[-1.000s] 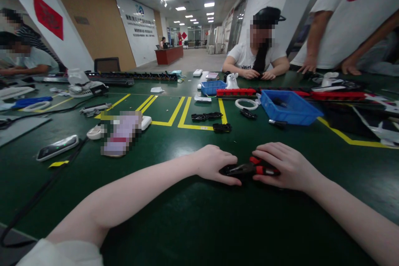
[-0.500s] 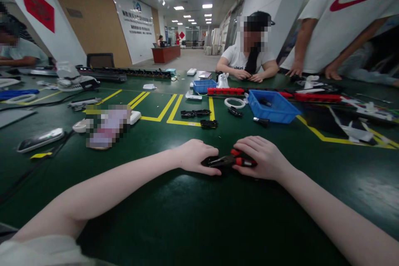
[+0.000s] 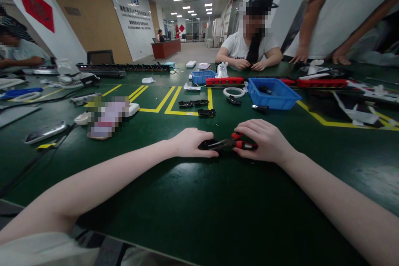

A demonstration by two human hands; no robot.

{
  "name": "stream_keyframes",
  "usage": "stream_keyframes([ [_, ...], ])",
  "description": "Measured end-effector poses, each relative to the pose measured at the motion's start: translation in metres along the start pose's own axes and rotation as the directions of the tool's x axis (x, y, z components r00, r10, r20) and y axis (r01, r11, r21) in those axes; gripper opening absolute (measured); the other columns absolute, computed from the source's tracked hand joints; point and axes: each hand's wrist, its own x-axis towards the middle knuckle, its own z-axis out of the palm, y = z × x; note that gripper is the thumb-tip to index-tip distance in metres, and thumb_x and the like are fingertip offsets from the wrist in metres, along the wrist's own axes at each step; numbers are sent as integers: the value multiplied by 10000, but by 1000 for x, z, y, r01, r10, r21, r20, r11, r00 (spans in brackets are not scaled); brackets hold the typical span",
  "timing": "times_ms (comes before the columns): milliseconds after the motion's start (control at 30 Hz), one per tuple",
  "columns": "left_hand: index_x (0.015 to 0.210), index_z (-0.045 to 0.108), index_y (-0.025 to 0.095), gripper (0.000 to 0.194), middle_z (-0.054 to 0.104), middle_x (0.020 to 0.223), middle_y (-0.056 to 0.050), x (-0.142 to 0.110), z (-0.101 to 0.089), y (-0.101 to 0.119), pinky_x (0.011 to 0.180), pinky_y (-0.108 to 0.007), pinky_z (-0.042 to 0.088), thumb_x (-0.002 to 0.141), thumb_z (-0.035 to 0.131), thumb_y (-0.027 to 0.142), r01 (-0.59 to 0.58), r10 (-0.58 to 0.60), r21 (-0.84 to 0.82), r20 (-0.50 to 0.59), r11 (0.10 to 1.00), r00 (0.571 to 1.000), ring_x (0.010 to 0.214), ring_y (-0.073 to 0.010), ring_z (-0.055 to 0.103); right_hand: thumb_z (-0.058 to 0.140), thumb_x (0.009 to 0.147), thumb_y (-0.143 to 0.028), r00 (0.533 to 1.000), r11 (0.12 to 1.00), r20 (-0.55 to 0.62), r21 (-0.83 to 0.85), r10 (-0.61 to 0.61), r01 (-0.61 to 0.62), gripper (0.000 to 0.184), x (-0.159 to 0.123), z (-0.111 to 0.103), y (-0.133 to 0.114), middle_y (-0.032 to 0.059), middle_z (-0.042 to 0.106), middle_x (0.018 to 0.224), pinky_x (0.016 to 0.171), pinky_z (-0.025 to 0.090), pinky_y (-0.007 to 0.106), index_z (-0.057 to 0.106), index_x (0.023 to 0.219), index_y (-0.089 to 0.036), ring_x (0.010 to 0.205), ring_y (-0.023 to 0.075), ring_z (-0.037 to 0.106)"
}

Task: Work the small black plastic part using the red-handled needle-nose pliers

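Note:
My right hand (image 3: 264, 140) is closed around the red and black handles of a pair of pliers (image 3: 229, 144). The jaws of the pliers point left, up against a small black part (image 3: 205, 145). My left hand (image 3: 193, 143) grips that part between thumb and fingers, which hide much of it. Both hands are low over the green table (image 3: 187, 199). Farther back, several black plastic pieces (image 3: 195, 103) lie inside a yellow taped outline, with another black piece (image 3: 206, 112) at its front edge.
A blue bin (image 3: 274, 94) holding a dark item stands beyond my right hand. Near it lie a white ring (image 3: 234, 92) and red strips (image 3: 225, 81). At left are a phone (image 3: 107, 119) and cables. A person (image 3: 249, 50) sits opposite; another stands at right.
The view has tilted downward, so the table and both hands sit higher in the picture. The pliers stay in my right hand, the black part in my left; their handles remain spread.

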Motion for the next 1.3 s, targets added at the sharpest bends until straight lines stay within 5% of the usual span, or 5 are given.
stream_keyframes([
  [1300,864,519,190,398,592,730,6,-5,3,-3,547,-229,309,896,502,586,-55,57,23,-59,998,997,622,-144,543,638,832,-411,998,999,39,-30,-42,44,313,6,-2,-14,113,677,886,693,525,352,589,994,-148,784,223,630],
])
